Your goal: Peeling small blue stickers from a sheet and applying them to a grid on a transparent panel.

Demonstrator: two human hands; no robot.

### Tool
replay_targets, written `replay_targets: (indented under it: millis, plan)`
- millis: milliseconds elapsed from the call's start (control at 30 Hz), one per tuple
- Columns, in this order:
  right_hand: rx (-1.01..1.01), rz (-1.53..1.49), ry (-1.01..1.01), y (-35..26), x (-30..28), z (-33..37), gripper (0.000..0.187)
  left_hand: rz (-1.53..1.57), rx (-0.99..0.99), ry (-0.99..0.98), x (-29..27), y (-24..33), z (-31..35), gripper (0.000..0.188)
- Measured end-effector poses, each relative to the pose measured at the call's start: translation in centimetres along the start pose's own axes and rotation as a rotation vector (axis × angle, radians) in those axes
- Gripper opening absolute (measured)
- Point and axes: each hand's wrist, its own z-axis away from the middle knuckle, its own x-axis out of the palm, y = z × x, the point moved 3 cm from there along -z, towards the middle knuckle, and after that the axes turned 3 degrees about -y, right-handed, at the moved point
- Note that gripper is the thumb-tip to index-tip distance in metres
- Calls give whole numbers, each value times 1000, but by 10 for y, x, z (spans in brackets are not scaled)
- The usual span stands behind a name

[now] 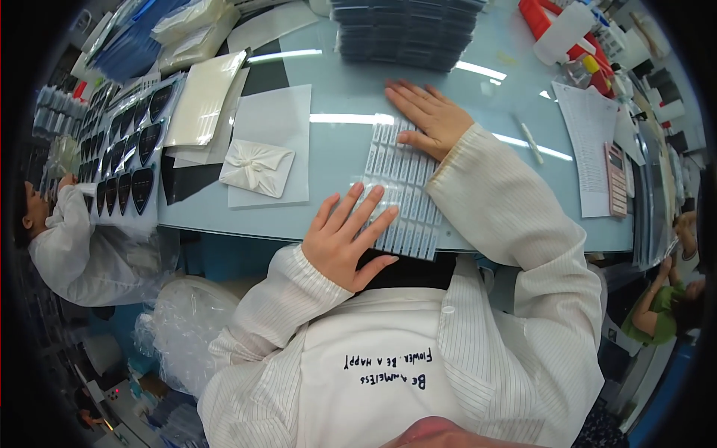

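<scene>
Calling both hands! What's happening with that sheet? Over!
Left hand open, at left edge of label sheet. Right hand open, over its upper right. Nothing else covering it.

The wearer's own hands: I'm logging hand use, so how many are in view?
2: the left hand reaches over the left edge of the gridded sheet; the right hand lies at its upper right, thumb over it. Neither is hidden.

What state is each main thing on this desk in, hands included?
Left hand: open, fingers spread
Right hand: open, palm down
Label sheet: flat, partly covered by both hands
White packet: bow on top
Dark stack: piled up
White stick: lying flat
Calculator: lying face up
</scene>
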Motion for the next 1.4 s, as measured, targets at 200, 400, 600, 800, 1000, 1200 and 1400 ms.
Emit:
replay_targets:
  millis: [200, 400, 600, 800, 1000, 1200, 1400]
  plan:
    - [191, 375, -41, 22, -22, 47, 85, -99, 20, -28, 9, -2, 19, 71]
    - [558, 237, 490, 62, -38, 156, 45, -85, 60, 7, -5, 3, 9, 68]
    - [750, 142, 435, 72, -37, 182, 22, -147, 127, -102, -16, 8, -1, 66]
    - [986, 376, 396, 125, -50, 217, 18, -158, 177, -106, -23, 16, -19, 53]
    - [876, 242, 760, 107, -72, 214, 16, -173, 407, 19, -39, 48, -84, 37]
    - [800, -107, 1048, 109, -69, 226, 12, 194, 484, 141, -55, 59, -186, 29]
    - [843, -503, 1178, 124, -59, 241, 14, 1241, -502, 11, -10, 34, -279, 34]
